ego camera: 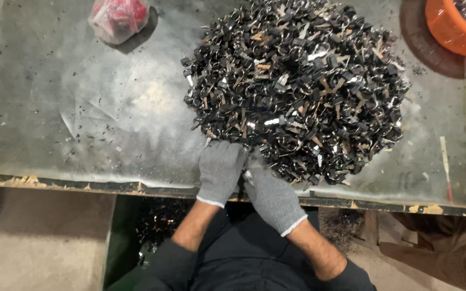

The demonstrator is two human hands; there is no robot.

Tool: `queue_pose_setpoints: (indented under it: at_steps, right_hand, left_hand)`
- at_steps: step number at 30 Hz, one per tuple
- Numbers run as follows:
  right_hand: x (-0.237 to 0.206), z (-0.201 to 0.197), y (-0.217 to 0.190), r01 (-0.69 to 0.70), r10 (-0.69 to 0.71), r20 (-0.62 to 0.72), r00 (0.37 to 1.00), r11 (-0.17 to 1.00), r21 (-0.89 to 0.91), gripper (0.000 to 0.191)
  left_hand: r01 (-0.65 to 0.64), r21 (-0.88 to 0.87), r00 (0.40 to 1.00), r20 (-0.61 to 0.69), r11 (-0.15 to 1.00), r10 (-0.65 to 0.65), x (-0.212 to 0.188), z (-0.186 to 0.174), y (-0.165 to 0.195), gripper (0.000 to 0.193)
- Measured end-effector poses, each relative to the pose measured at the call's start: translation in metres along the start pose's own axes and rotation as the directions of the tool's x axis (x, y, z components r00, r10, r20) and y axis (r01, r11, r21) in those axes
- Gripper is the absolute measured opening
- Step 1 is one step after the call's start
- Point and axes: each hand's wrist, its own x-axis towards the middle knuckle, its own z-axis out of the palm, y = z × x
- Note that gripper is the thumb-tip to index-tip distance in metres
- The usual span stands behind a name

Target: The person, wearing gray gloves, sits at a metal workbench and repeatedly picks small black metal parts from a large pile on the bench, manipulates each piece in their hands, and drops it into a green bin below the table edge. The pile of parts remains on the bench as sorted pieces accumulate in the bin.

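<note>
Both gloved hands, left hand (220, 171) and right hand (271, 194), are laid flat, fingers spread, at the near edge of the clip pile (297, 81). Clips could be knocked off the table (82, 108) if pushed hard.

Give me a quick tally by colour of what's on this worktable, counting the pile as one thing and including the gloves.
Black: 1, the heap of small metal parts
Grey: 2, the knit gloves on the left hand and right hand
Orange: 1, the plastic tub at the far right corner
Red: 1, the clear bag of red pieces
Total: 5
</note>
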Motion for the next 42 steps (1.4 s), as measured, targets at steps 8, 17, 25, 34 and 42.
queue_pose_setpoints:
  at_steps: [8,17,25,34,42]
  right_hand:
    - [-0.014,0.005,0.012,0.104,-0.093,0.107,0.99,0.989,-0.104,0.026]
    - [0.016,-0.003,0.006,-0.092,0.088,0.228,0.97,0.996,0.008,0.042]
    - [0.019,0.014,-0.012,-0.084,0.109,0.085,0.99,0.962,-0.259,0.021]
    - [0.009,-0.007,0.002,0.117,-0.099,0.082,0.992,0.96,-0.254,0.022]
    - [0.013,-0.002,-0.001,0.141,-0.159,-0.041,0.986,0.947,-0.288,0.019]
  left_hand:
    - [0.05,-0.014,0.997,0.061,0.999,-0.049,-0.049,-0.018,-0.012,0.015]
    - [0.209,-0.018,0.94,0.281,0.978,-0.195,-0.039,-0.021,-0.018,0.021]
    - [-0.007,0.003,0.96,0.279,1.0,0.006,-0.044,-0.004,-0.024,0.013]
    - [0.134,-0.05,0.907,0.408,0.99,-0.103,-0.036,-0.012,-0.021,0.015]
    - [0.086,0.008,0.863,0.498,0.996,-0.079,-0.017,-0.026,-0.011,0.052]
